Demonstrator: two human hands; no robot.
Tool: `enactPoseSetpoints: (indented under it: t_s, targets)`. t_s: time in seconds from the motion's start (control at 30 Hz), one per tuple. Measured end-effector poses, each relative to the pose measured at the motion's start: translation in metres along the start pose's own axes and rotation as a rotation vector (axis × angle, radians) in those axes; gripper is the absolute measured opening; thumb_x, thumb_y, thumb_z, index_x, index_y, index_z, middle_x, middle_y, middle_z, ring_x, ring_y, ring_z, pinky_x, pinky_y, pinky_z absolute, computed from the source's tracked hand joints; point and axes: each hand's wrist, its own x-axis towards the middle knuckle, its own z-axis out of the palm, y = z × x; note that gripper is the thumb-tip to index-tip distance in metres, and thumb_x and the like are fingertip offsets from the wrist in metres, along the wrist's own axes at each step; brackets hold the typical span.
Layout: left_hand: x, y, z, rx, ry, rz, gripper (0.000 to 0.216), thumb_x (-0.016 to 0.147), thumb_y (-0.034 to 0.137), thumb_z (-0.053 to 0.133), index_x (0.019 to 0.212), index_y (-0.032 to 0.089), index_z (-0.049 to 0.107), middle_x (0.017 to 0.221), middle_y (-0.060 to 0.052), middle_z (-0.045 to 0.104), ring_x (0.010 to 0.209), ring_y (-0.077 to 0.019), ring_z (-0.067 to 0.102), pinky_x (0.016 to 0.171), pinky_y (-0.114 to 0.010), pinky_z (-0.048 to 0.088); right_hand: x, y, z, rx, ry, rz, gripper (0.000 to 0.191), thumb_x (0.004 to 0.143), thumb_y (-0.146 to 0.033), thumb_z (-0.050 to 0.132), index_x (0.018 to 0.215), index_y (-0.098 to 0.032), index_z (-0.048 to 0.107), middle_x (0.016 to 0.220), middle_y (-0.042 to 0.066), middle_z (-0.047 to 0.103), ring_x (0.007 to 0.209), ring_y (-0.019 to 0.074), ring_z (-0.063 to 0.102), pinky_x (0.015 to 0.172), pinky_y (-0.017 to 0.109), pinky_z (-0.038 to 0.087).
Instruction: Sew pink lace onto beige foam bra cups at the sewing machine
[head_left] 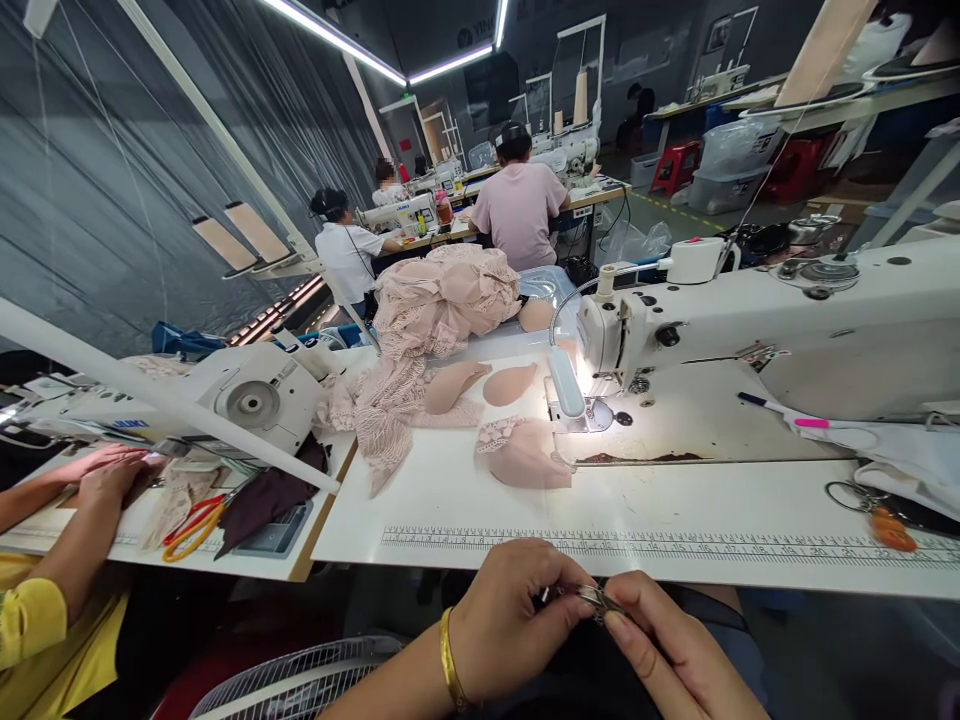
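Note:
My left hand (pixel 521 620), with a gold bangle at the wrist, pinches a small silvery metal part (pixel 592 597) between thumb and forefinger. The fingertips of my right hand (pixel 667 640) close on the same part from the other side. Fingers cover much of it, so its exact kind cannot be made out. Both hands are just in front of the table's near edge. Beyond them, a beige bra cup with lace (pixel 525 452) lies beside the needle area of the sewing machine (pixel 675 310). Two plain beige cups (pixel 510 384) (pixel 454 386) lie farther back.
A ruler strip (pixel 480 540) runs along the table's front. Beige lace pieces (pixel 442 300) are heaped at the back. Keys with an orange charm (pixel 891 528) and white cloth lie right. At left, a co-worker's hands (pixel 112 480) are near scissors (pixel 196 525). A fan (pixel 300 680) stands below.

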Motion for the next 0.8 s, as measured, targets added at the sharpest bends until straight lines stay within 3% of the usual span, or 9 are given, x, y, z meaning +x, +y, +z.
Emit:
enactPoseSetpoints:
  t_s: [0.13,0.27,0.47,0.57,0.7,0.8]
  targets:
    - [-0.001,-0.002,0.001,0.049,0.042,0.044,0.007,0.091,0.016,0.066,0.091,0.019,0.072,0.08,-0.002,0.077,0.072,-0.0143,0.067,0.072,-0.024,0.049,-0.003,-0.001,-0.006,-0.026,0.039,0.028,0.017,0.109,-0.038,0.043,0.1,-0.028,0.053,0.078,-0.004,0.069,0.063,0.0137,0.07,0.051,0.018,0.052]
    - [-0.002,-0.003,0.0,0.13,0.069,0.119,0.006,0.094,0.016,0.066,0.094,0.02,0.071,0.078,-0.001,0.075,0.071,-0.0137,0.066,0.07,-0.023,0.048,-0.004,-0.002,-0.017,-0.214,0.121,-0.091,0.011,0.108,-0.038,0.046,0.11,-0.03,0.054,0.077,-0.005,0.071,0.059,0.0125,0.069,0.049,0.017,0.052]
    - [-0.002,-0.001,-0.001,0.235,0.081,0.266,0.012,0.097,0.014,0.06,0.104,0.021,0.067,0.081,-0.001,0.073,0.073,-0.0144,0.066,0.07,-0.023,0.05,0.008,-0.014,-0.033,-0.376,0.03,-0.195,0.02,0.108,-0.028,0.042,0.09,-0.028,0.051,0.071,-0.005,0.067,0.054,0.0129,0.067,0.05,0.021,0.052]
    - [-0.004,-0.002,0.003,0.274,0.096,0.294,0.015,0.095,0.013,0.06,0.107,0.02,0.067,0.085,-0.003,0.074,0.075,-0.0156,0.067,0.071,-0.024,0.051,0.004,-0.008,-0.03,-0.524,0.043,-0.257,0.017,0.106,-0.024,0.043,0.096,-0.026,0.056,0.076,-0.001,0.071,0.06,0.0157,0.07,0.054,0.024,0.054]
    - [-0.006,-0.003,0.011,0.232,0.157,0.206,0.011,0.094,0.014,0.063,0.101,0.018,0.07,0.079,-0.003,0.073,0.072,-0.0148,0.066,0.07,-0.024,0.049,-0.013,0.015,-0.009,-0.761,0.224,-0.361,0.023,0.101,-0.017,0.053,0.123,-0.017,0.061,0.095,0.007,0.078,0.078,0.0241,0.076,0.07,0.036,0.06]
    - [-0.005,-0.003,0.012,0.008,0.124,0.012,0.007,0.091,0.019,0.067,0.089,0.016,0.073,0.074,-0.003,0.072,0.066,-0.0132,0.063,0.066,-0.023,0.048,-0.02,0.023,0.008,-0.667,0.311,-0.341,0.024,0.1,-0.017,0.058,0.124,-0.017,0.06,0.094,0.008,0.078,0.079,0.0248,0.076,0.074,0.037,0.062]
